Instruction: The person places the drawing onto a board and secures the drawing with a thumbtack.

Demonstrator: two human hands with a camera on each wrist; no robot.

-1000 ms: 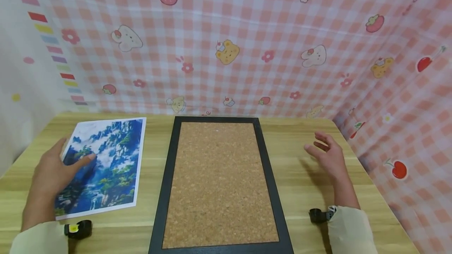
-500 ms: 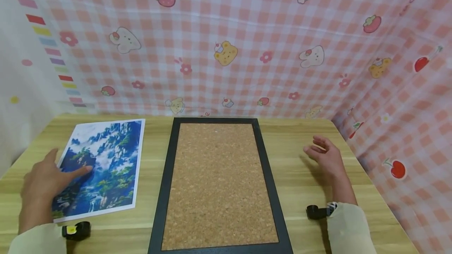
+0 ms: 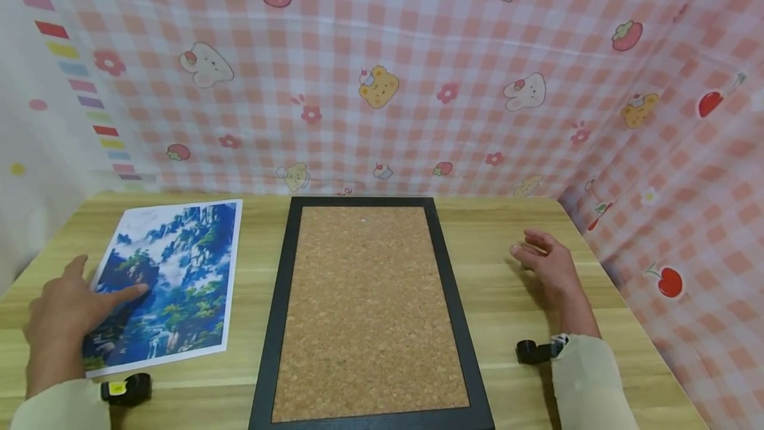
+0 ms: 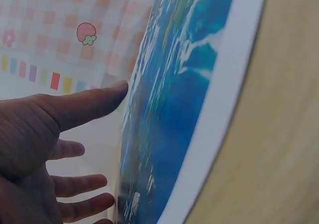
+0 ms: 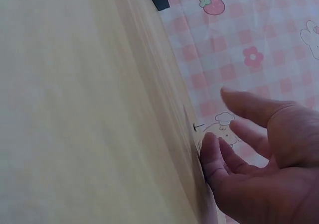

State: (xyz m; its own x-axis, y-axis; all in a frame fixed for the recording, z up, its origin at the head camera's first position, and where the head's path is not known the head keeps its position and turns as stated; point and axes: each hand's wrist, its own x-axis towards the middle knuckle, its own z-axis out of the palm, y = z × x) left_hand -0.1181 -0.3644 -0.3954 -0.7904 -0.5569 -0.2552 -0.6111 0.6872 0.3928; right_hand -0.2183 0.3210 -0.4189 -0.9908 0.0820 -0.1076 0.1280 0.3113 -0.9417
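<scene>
A printed landscape picture of blue misty mountains with a white border lies at the left of the table. My left hand is at its lower left edge, thumb stretched over the print and fingers spread. In the left wrist view the thumb of my left hand is straight and the other fingers are loosely extended beside the sheet. A cork board in a black frame lies in the middle. To the right of it my right hand rests low over the wood, fingers loosely curled around nothing.
The wooden table runs back to a pink checked cloth, with another cloth wall at the right. Black wrist cameras sit at both cuffs. A tiny shiny spot shows near the cork's top.
My left hand has drawn back left and toward me along the picture, its thumb sliding closer to the left edge. The right hand has lowered slightly. The view has shifted slightly.
</scene>
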